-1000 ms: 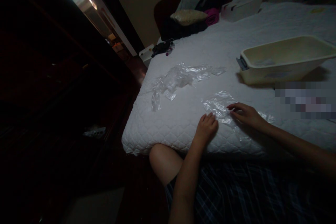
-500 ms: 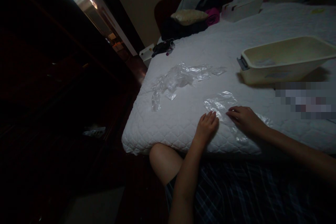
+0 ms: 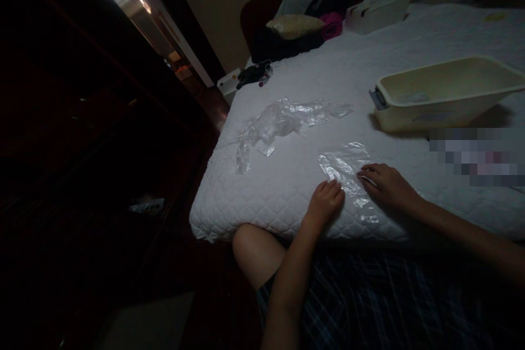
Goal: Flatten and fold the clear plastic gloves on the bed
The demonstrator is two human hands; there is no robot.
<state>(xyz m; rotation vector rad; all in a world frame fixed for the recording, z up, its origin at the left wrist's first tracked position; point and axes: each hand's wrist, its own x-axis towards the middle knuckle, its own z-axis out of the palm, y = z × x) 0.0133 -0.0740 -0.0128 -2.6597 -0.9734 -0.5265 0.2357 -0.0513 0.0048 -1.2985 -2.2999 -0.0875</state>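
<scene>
A clear plastic bag [image 3: 343, 163] lies flat on the white quilted bed [image 3: 287, 186] near its front edge. My left hand [image 3: 325, 200] rests palm down at the bag's near left corner, fingers together and slightly curled. My right hand [image 3: 385, 184] lies on the bag's right side, fingers stretched flat and pressing the plastic against the bed. Neither hand lifts anything.
A pile of crumpled clear plastic bags [image 3: 279, 121] lies further left on the bed. A cream plastic basin [image 3: 443, 93] stands at the right. Pillows, clothes and a white box [image 3: 377, 11] sit at the headboard. Dark floor lies left of the bed.
My right hand slid along the bag, first toward me and then slightly back, flattening it. My left hand barely moved.
</scene>
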